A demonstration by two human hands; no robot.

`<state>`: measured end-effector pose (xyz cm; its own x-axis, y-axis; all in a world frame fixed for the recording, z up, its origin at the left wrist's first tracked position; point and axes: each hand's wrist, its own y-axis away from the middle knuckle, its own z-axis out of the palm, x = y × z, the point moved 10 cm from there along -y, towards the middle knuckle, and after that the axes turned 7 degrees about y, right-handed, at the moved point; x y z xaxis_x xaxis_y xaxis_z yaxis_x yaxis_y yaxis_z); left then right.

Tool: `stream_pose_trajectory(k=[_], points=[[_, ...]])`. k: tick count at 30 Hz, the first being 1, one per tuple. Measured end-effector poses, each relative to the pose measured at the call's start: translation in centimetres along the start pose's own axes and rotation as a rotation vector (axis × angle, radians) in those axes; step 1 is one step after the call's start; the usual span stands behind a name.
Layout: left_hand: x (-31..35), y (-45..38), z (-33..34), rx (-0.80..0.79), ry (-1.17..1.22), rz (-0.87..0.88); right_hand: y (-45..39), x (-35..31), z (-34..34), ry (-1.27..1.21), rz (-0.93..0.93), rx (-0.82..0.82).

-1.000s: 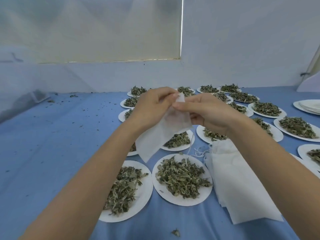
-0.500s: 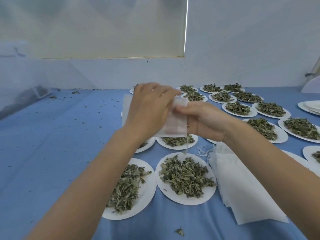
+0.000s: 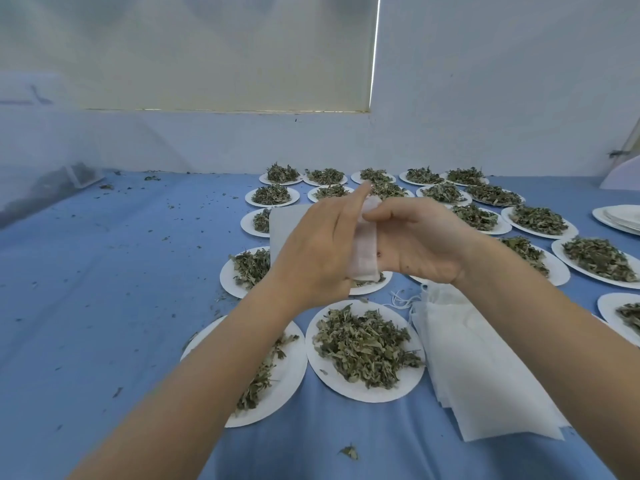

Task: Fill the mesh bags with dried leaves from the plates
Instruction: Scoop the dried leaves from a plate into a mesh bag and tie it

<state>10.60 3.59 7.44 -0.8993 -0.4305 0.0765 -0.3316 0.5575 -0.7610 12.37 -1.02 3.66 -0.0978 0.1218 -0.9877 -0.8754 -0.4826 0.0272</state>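
Since a moment ago your hands have drawn closer together and the mesh bag (image 3: 363,252) has been turned so that its open end now shows as a narrow strip between them. Your left hand (image 3: 318,251) grips the bag from the left side, forefinger pointing up, with the rest of the white fabric spreading out behind it. Your right hand (image 3: 420,239) pinches the bag's upper edge with curled fingers. You hold the bag in the air above the plates of dried leaves (image 3: 363,344) on the blue table (image 3: 104,289). A stack of spare mesh bags (image 3: 474,368) lies just right of the nearest plate (image 3: 349,386).
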Motion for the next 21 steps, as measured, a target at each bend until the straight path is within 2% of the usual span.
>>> stream_pose_trajectory(k=[4, 7, 9, 11, 14, 17, 19, 21], points=[[0.4, 0.1, -0.7, 0.006, -0.101, 0.013, -0.2, -0.4, 0.1, -0.018, -0.016, 0.007], [0.4, 0.3, -1.1, -0.010, -0.150, -0.009, -0.9, 0.1, 1.9, -0.035, -0.001, -0.082], [0.1, 0.6, -1.3, -0.049, -0.198, -0.041, -1.3, 0.6, 2.9, -0.001, 0.003, -0.117], [-0.5, 1.3, -1.5, -0.094, -0.266, -0.067, -1.3, 1.1, 2.4, 0.104, -0.002, -0.072], [-2.0, 3.1, -1.4, -0.198, -0.330, -0.110, 0.0, 0.8, -0.4, 0.500, -0.080, 0.150], [-3.7, 5.5, -0.6, -0.372, -0.401, -0.169, 2.0, 1.4, -2.1, 0.928, -0.110, 0.324], [-4.7, 7.0, -0.1, -0.466, -0.415, -0.199, 2.4, 2.7, -1.5, 1.407, -0.098, 0.302], [-5.1, 7.8, 0.0, -0.505, -0.417, -0.221, 2.5, 5.4, -0.8, 1.621, -0.027, 0.183]])
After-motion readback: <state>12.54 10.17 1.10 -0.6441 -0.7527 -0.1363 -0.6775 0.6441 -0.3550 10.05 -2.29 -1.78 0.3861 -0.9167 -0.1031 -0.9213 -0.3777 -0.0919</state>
